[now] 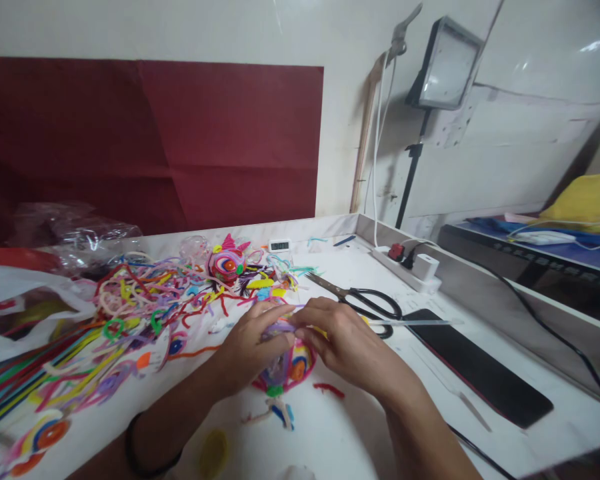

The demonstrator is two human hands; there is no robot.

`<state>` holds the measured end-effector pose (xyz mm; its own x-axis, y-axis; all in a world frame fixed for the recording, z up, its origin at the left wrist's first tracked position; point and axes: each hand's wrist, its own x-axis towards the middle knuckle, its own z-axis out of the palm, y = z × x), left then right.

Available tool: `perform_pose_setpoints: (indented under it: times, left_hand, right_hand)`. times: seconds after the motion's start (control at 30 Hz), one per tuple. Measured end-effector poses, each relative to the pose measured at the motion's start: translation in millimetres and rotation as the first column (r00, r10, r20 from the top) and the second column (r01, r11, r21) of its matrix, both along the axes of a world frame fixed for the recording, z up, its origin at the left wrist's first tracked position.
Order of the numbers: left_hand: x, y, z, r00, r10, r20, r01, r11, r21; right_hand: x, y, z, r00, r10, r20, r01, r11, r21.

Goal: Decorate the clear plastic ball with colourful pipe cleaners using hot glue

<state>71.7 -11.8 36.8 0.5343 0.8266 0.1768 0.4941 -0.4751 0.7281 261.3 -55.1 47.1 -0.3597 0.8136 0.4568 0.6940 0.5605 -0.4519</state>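
Near the front edge of the bench (360, 427) both hands work on 1 small pipe-cleaner figure (287, 370) — its body already looks coiled in pink with round orange and green patches, so I judge the shaping well along and the top unfinished; the left hand (253, 343) curls its fingers against the figure's upper side, and the right hand (343, 340) pinches a lilac pipe cleaner (279, 328) at the same spot, fingertips pressed together. A second finished-looking pink figure (227, 263) stands toward the back edge; loose pipe cleaners (130, 300) spread over the left half, with cut scraps by the front edge. Scissors (365, 300) and a dark phone (480, 373) lie to the right, a power strip (410, 267) along the right rim — behind, a red paper sheet (180, 140) on a pale wall, and a lamp (447, 63) on a stand.
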Motion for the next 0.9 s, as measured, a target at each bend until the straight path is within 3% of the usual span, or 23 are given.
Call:
perform_pose_setpoints:
  times: [0.63,0.9]
  left_hand:
    - [2,-6,10.1,0.994,0.044,-0.099,-0.051,0.996,-0.074]
    - [0,-4,9.2,0.994,-0.001,-0.109,-0.007,0.998,-0.068]
  right_hand:
    - [-9,-7,3.0,0.956,-0.091,0.278,0.074,0.995,0.073]
    - [-7,-6,4.3,0.962,-0.086,0.261,0.084,0.996,0.019]
